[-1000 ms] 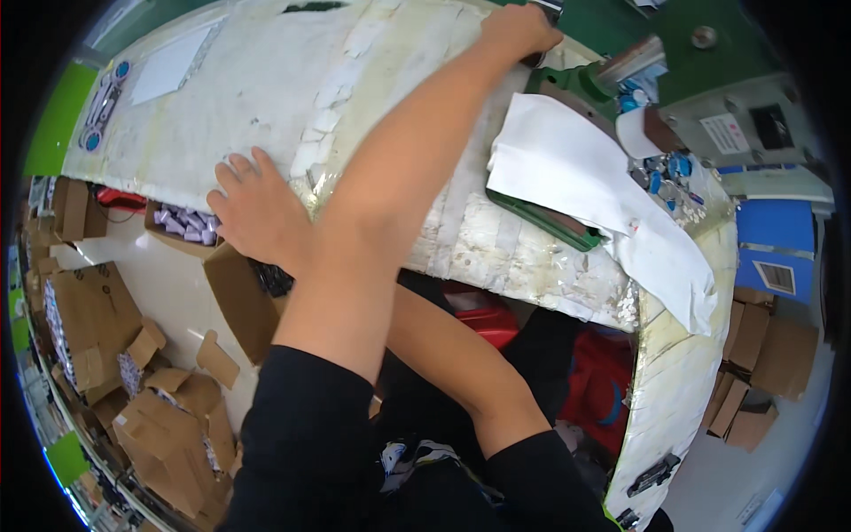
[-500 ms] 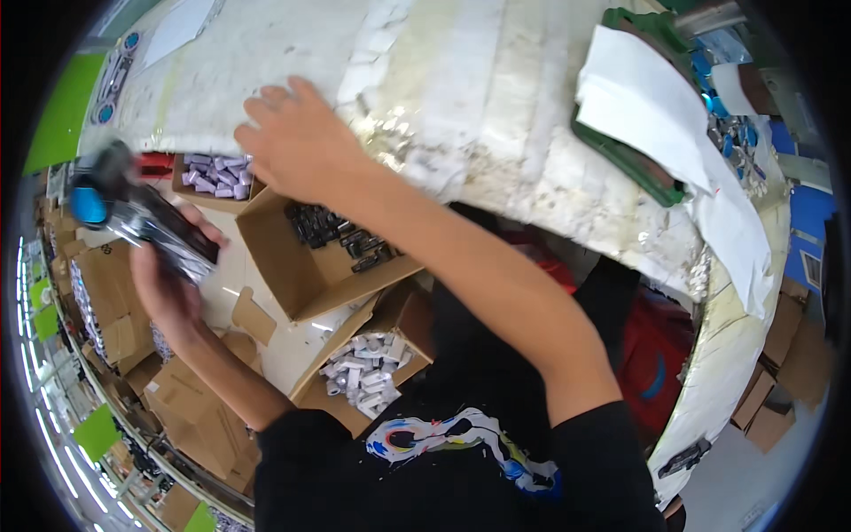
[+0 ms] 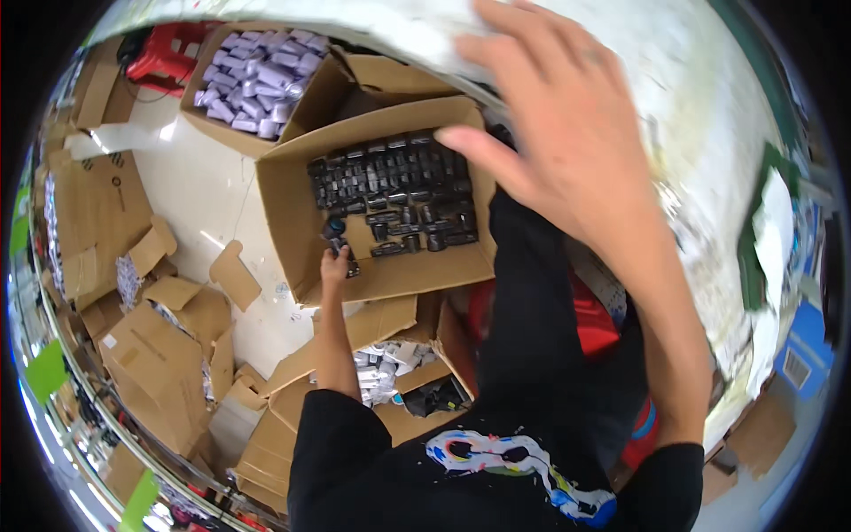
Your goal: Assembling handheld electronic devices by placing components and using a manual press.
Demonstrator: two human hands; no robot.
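Down inside an open cardboard box (image 3: 377, 288), my left hand (image 3: 333, 266) is closed on a black handheld device with a blue round end (image 3: 334, 232). The device is partly hidden by my fingers and lies at the box's near left, beside rows of similar black devices (image 3: 390, 177) packed close together. Its exact kind is too small to tell. My right hand (image 3: 567, 115), fingers spread and holding nothing, is raised close to the camera above the edge of the white worktable (image 3: 408, 27); whether it touches the table I cannot tell.
A carton of light purple parts (image 3: 257, 80) stands beyond the box, near a red stool (image 3: 168, 53). Closer to me, another carton holds white and grey parts (image 3: 381, 372). Brown cartons (image 3: 155, 372) crowd the left. A green tray (image 3: 758, 230) with white paper lies at the right.
My left hand has lowered the black device from beside the table into the box. The view has tilted down toward the cartons. My right hand now appears larger and farther right.
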